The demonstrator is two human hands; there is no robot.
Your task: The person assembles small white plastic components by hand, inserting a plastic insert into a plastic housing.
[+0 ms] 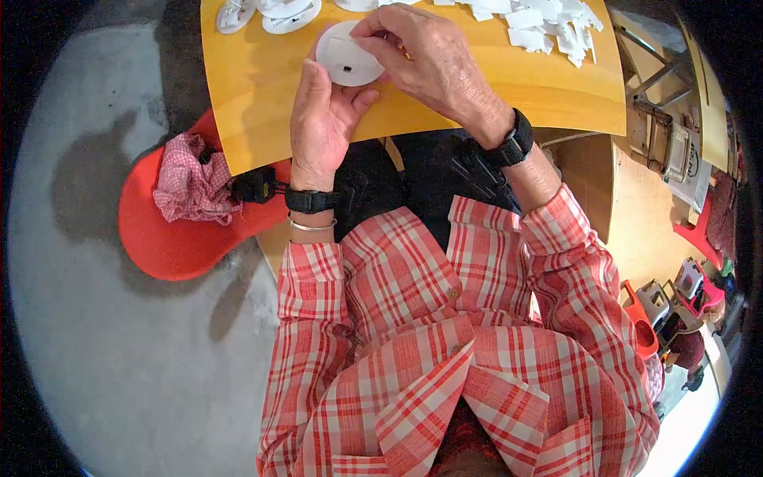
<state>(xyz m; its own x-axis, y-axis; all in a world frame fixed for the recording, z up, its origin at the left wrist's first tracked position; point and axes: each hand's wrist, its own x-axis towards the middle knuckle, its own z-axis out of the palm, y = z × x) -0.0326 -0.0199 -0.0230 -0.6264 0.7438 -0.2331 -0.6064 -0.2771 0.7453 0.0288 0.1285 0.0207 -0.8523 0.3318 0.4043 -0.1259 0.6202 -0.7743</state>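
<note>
Above the near edge of the yellow-brown table (262, 103), my left hand (324, 119) holds a round white plastic disc (343, 57) from below, thumb along its near left side. A small dark slot shows in the disc's face. From the right, my right hand (433, 63) reaches over it, thumb and forefinger closed together at the disc's upper right edge. Whether those fingertips pinch the rim or a small piece on it is hidden. More white round parts (290, 17) lie at the table's far left, partly cut off by the view.
A heap of small white pieces (548, 24) covers the table's far right. Left of the table stands a red stool (151, 246) with a pink checked cloth (191, 179) on it. A cardboard box (584, 171) stands below the table on the right, with metal framing (656, 63) beyond.
</note>
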